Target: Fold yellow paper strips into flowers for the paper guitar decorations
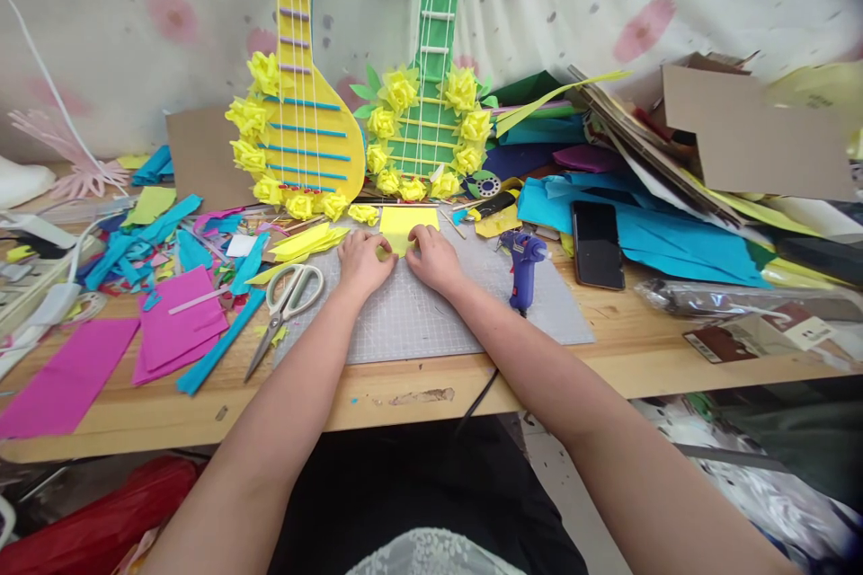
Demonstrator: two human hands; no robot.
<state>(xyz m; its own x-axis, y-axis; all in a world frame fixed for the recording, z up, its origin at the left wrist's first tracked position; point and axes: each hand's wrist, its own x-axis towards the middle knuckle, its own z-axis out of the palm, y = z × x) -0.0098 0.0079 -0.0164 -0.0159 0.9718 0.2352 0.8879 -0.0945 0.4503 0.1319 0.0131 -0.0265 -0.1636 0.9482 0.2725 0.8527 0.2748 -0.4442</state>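
Note:
A yellow paper square [406, 225] lies on the grey cutting mat [418, 323] at the far side of the wooden table [634, 350]. My left hand [362, 262] and my right hand [435, 259] both pinch its near edge, fingers bent over the paper. White-handled scissors [287, 298] lie just left of my left hand. A purple glue gun [522, 265] stands right of my right hand.
A yellow paper guitar [306, 135] and a green one [431, 108], both ringed with yellow paper flowers, lean on the back wall. A black phone [597, 244] rests on blue paper. Pink sheets [176, 323], blue strips and cardboard [748, 135] crowd both sides.

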